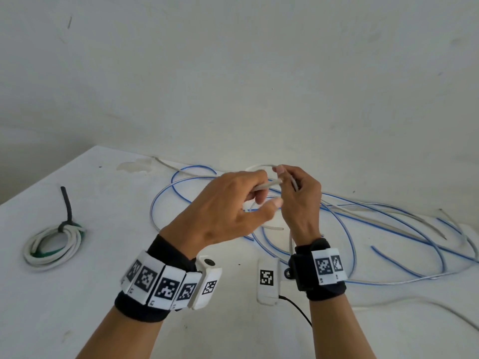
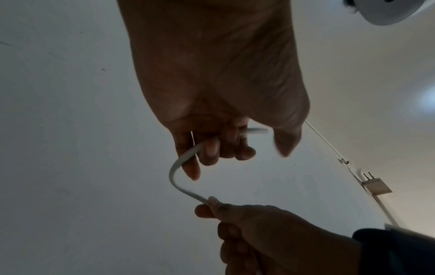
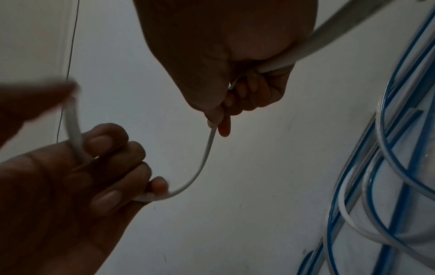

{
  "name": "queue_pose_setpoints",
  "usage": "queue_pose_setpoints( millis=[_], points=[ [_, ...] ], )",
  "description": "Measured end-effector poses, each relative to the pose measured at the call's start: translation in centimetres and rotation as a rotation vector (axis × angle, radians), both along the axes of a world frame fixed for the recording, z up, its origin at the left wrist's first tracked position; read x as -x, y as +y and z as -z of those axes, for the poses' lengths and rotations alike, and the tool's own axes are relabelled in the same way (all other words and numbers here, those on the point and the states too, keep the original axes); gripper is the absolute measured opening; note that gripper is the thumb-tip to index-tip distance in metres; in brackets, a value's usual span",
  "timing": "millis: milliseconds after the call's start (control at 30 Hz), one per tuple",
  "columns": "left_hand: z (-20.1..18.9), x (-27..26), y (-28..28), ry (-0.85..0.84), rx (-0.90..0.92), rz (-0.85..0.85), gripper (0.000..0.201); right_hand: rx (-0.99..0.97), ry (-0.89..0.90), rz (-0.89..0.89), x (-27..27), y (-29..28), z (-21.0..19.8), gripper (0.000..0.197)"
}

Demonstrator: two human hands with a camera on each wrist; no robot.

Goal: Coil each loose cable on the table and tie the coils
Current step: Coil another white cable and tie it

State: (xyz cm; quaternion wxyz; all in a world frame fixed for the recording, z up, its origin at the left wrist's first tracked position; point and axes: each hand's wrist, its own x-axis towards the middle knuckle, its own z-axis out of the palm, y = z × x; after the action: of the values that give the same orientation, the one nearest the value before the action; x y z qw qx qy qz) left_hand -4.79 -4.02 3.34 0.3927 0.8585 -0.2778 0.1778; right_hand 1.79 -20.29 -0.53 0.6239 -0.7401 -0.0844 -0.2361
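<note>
Progress looks partial: one coil (image 1: pixel 53 244) of white cable lies finished at the left of the table (image 1: pixel 77 307), wound round and bound with a dark tie whose loose tail points away from it toward the wall, so I judge that cable done. Both hands are raised above the middle of the table working a second white cable (image 2: pixel 179 167). Left hand (image 1: pixel 228 203) has its fingers curled round the cable near one end, the short end poking out past the knuckles; right hand (image 1: pixel 298 200) pinches the same cable between thumb and fingers, with a short curved span bridging the two hands in both wrist views. From the right hand the cable drops toward the table, and only the first bend of a loop seems formed, so coiling of this one is barely begun and tying is not yet done. Blue-striped clear cable (image 1: pixel 363 229) sprawls in wide loose loops over the centre and right of the table, uncoiled and untied. Thin grey strands run through that tangle; whether they belong to the held cable or are a separate one I cannot tell. Roughly one cable finished, at least two left by my estimate.
</note>
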Motion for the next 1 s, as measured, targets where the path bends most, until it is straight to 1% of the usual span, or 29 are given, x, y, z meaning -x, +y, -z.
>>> queue_pose_setpoints(
  millis=[33, 100, 200, 300, 333, 433, 533, 633, 667, 733, 800, 833, 867, 933, 967, 1000],
  points=[
    [0.2, 0.0, -0.1, 0.012, -0.021, -0.004, 0.039, 0.000, 0.010, -0.018, 0.0, 0.1, 0.1, 0.019],
    [0.9, -0.4, -0.1, 0.042, -0.055, -0.011, 0.048, 0.008, 0.026, -0.041, 0.0, 0.3, 0.4, 0.016],
    [1.8, -1.0, 0.1, 0.157, -0.048, -0.057, 0.047, 0.041, 0.034, -0.053, 0.0, 0.7, 0.5, 0.013],
    [2.9, -1.9, 0.4, 0.161, -0.057, -0.154, 0.042, 0.082, 0.045, -0.084, 0.3, 1.3, 0.6, 0.016],
    [3.2, -2.1, 0.5, 0.188, -0.024, -0.165, 0.039, 0.090, 0.050, -0.105, 0.4, 1.5, 0.6, 0.017],
    [3.7, -2.8, 0.6, 0.330, 0.175, -0.147, 0.033, 0.138, 0.048, -0.177, 0.5, 2.3, 0.7, 0.022],
    [4.2, -3.2, 0.7, 0.351, 0.402, -0.176, 0.031, 0.264, 0.018, -0.230, 0.7, 2.9, 1.2, 0.031],
    [4.4, -3.6, 0.7, 0.365, 0.583, -0.228, 0.032, 0.388, -0.032, -0.262, 0.8, 2.8, 1.6, 0.052],
    [4.5, -3.7, 0.8, 0.358, 0.613, -0.247, 0.032, 0.403, -0.030, -0.279, 0.8, 2.8, 1.6, 0.062],
    [5.0, -4.0, 0.8, 0.332, 0.603, -0.280, 0.032, 0.421, -0.019, -0.333, 0.9, 2.8, 1.5, 0.080],
    [5.4, -4.1, 0.5, 0.349, 0.596, -0.275, 0.032, 0.446, -0.028, -0.380, 1.2, 3.0, 1.2, 0.088],
    [5.5, -4.1, 0.3, 0.375, 0.644, -0.254, 0.032, 0.450, -0.038, -0.400, 1.5, 3.2, 1.1, 0.091],
    [5.4, -4.1, 0.0, 0.407, 0.740, -0.233, 0.030, 0.443, -0.048, -0.419, 1.7, 3.4, 1.1, 0.093],
    [4.9, -4.1, -0.2, 0.455, 1.011, -0.199, 0.026, 0.418, -0.030, -0.413, 1.8, 3.8, 1.2, 0.094],
    [4.5, -4.2, 0.0, 0.444, 1.131, -0.190, 0.024, 0.426, -0.003, -0.386, 1.7, 3.8, 1.3, 0.092],
    [4.1, -4.2, 0.3, 0.410, 1.214, -0.193, 0.023, 0.477, 0.022, -0.333, 1.5, 3.7, 1.5, 0.088]
  ],
)
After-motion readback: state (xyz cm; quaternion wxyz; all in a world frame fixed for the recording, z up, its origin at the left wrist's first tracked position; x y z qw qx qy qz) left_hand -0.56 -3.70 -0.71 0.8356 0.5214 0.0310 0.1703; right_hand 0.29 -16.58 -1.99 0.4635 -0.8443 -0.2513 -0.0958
